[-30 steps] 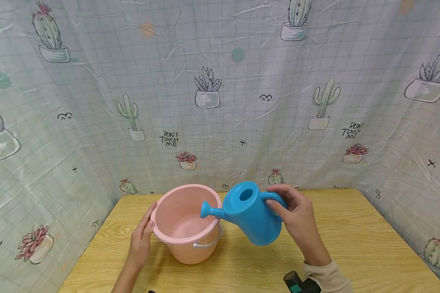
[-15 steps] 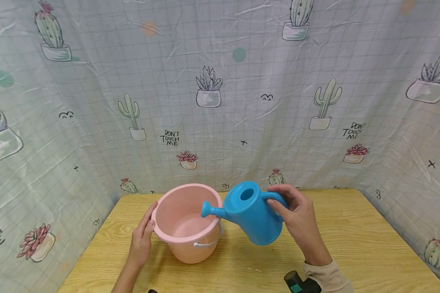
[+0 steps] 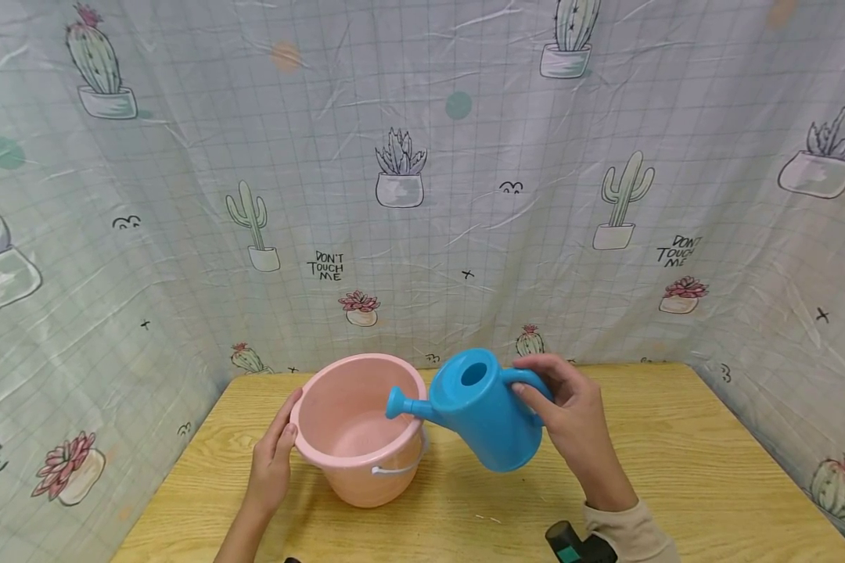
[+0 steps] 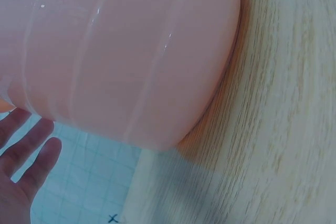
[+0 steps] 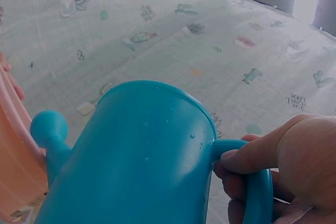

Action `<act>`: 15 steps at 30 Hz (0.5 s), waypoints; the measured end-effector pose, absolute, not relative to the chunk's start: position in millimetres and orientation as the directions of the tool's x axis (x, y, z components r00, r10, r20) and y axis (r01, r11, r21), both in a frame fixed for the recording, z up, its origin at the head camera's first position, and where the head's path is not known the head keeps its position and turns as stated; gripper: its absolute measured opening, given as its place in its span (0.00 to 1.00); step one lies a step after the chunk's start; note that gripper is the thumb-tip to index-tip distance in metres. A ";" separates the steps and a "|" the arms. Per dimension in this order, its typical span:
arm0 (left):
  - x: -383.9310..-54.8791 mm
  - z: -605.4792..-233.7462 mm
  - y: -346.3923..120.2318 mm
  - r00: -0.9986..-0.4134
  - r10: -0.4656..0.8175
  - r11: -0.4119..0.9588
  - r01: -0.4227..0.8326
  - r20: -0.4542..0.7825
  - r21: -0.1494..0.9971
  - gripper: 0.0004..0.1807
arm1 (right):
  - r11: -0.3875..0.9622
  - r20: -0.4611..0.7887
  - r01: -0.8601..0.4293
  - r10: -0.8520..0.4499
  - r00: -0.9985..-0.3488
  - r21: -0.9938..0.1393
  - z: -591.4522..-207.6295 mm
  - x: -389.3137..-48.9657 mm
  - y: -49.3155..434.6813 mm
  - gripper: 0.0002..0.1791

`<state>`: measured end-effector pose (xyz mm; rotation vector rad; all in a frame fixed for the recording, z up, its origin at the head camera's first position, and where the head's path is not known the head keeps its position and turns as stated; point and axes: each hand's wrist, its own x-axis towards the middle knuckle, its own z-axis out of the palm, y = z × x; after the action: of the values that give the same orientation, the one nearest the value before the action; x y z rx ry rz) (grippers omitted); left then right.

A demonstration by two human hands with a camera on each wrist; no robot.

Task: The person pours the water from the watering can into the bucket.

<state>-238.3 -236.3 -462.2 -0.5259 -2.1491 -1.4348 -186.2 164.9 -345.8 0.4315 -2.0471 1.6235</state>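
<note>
My right hand [image 3: 570, 414] grips the handle of a blue watering can [image 3: 496, 422], thumb on top and fingers wrapped through it. The can leans left, its spout ending in a flared head [image 3: 397, 403] over the mouth of a pink bucket [image 3: 369, 477]. No stream shows from the spout. Standing on the table, the bucket has a white wire handle [image 3: 397, 470] hanging down its front. My left hand [image 3: 271, 461] rests against the bucket's left rim; in the left wrist view its spread, fairly straight fingers [image 4: 39, 163] touch the outer wall. Droplets dot the watering can [image 5: 152, 145] in the right wrist view.
Both things are over a light wooden table [image 3: 676, 453]. A cactus-print curtain [image 3: 465, 234] hangs behind and along both sides. Small white marks [image 3: 488, 518] lie on the wood near the front. A black wrist device [image 3: 577, 546] sits by the right sleeve.
</note>
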 end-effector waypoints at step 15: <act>-238.0 -462.3 -236.1 -0.791 0.046 0.368 0.582 0.610 0.726 0.25 | 0.244 0.556 -0.530 0.049 -0.829 -0.812 -346.3 -186.8 165.6 0.15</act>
<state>-238.0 -236.1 -462.3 -0.5420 -2.1372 -1.4277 -186.8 165.6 -346.3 0.4380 -2.0479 1.6214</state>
